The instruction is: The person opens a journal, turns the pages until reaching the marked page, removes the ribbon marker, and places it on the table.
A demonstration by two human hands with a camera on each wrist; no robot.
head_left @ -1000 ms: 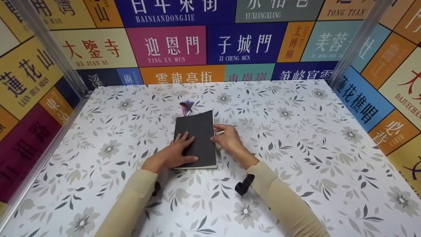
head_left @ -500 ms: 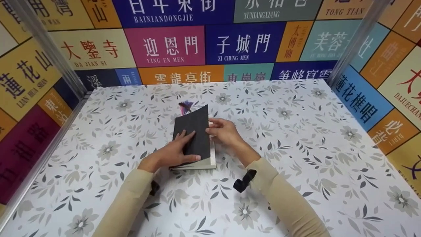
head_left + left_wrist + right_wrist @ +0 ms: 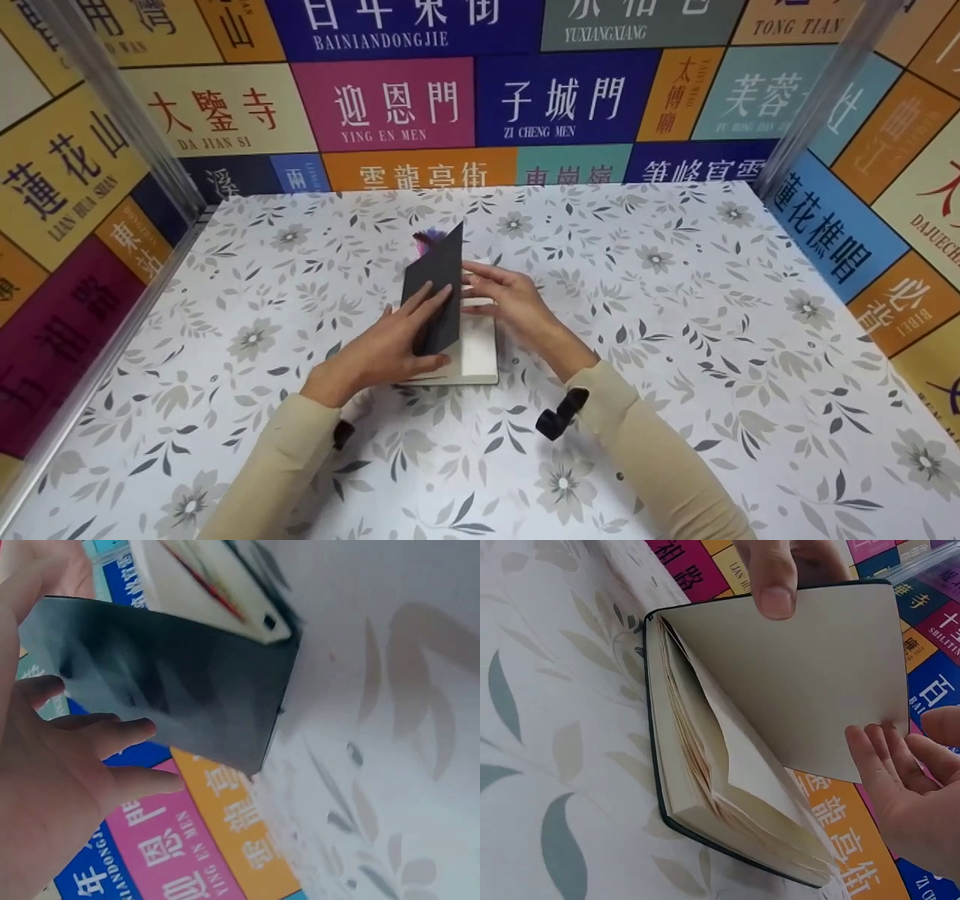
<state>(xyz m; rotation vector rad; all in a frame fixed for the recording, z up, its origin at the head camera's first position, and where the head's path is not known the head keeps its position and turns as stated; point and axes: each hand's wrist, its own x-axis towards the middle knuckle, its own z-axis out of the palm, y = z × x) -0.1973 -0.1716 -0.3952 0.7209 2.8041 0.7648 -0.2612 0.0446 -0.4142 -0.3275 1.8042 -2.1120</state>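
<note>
A black-covered notebook (image 3: 433,296) with cream pages (image 3: 727,757) lies at the middle of the table, its front cover raised and tilted leftwards. My left hand (image 3: 390,337) holds this cover from the left. Its fingers lie along the outer face, while the thumb (image 3: 776,592) reaches over the edge onto the inner face. My right hand (image 3: 517,300) is at the cover's free edge, with fingertips (image 3: 862,739) touching the pale inner side. Several leaves stand slightly lifted from the page block in the right wrist view. A purple and pink tassel (image 3: 426,241) shows just beyond the notebook, partly hidden by the cover.
A white tablecloth (image 3: 637,315) printed with grey leaves and flowers covers the table. Colourful panels (image 3: 382,101) with lettering stand along the back and both sides. Clear uprights (image 3: 825,97) mark the corners. A black strap piece (image 3: 562,414) hangs at the right sleeve.
The notebook's cover has gone from nearly flat to steeply raised, swinging left and baring the pages. My right hand has moved slightly left with its edge; the left hand has stayed against the cover.
</note>
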